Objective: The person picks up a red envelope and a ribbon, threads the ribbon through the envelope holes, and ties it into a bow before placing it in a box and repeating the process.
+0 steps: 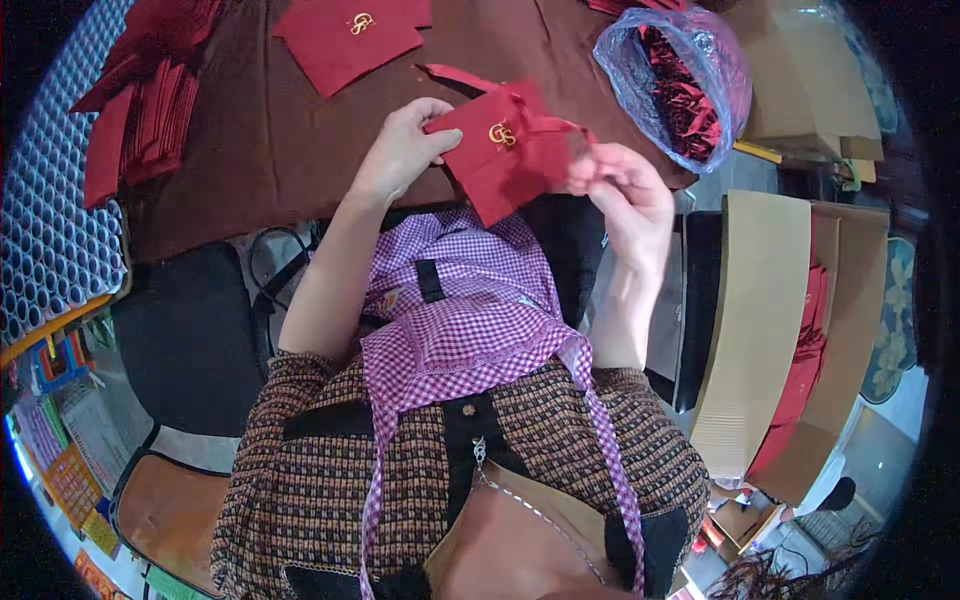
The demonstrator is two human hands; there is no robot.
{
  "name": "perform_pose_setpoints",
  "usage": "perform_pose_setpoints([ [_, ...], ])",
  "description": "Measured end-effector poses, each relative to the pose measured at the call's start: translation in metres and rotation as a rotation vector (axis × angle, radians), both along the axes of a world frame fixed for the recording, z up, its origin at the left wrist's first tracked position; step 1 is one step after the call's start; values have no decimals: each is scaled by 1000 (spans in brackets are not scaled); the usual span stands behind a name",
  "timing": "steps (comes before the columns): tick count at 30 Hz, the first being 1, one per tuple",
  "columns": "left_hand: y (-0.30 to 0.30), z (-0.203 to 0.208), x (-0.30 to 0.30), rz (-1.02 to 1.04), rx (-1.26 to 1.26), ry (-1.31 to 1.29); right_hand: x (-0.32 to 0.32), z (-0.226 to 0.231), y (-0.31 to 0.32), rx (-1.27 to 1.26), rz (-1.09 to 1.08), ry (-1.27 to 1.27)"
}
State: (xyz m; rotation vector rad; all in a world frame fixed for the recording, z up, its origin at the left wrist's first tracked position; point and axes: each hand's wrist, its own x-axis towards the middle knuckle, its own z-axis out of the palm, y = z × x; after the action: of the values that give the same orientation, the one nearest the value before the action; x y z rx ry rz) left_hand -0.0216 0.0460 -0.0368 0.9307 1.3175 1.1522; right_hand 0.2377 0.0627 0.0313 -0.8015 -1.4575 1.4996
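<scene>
One red pouch (478, 165) shows in the head view over the near edge of the brown table (280, 130), its long axis seemingly slanting rightward and away from the table. The left hand (402, 150) pinches its left corner, thumb on top; the right hand (632, 200), blurred, grips red fabric (548, 150) at its right side. It lies between them, neither clearly nearer.

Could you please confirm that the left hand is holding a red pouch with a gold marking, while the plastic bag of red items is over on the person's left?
Not quite: the plastic bag of red items is over on the right, as the head view shows. The left hand is indeed holding the red pouch with a gold marking.
</scene>
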Motion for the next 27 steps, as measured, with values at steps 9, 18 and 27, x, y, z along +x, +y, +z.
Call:
perform_pose_setpoints([
  [9, 0, -4, -2, -50, -15, -8, -74, -18, 28, 894, -64, -514],
  [18, -3, 1, -1, -50, -5, -5, -93, -48, 43, 680, 2, -629],
  [27, -4, -1, -3, -91, -7, -82, -93, -29, 62, 855, 88, -822],
])
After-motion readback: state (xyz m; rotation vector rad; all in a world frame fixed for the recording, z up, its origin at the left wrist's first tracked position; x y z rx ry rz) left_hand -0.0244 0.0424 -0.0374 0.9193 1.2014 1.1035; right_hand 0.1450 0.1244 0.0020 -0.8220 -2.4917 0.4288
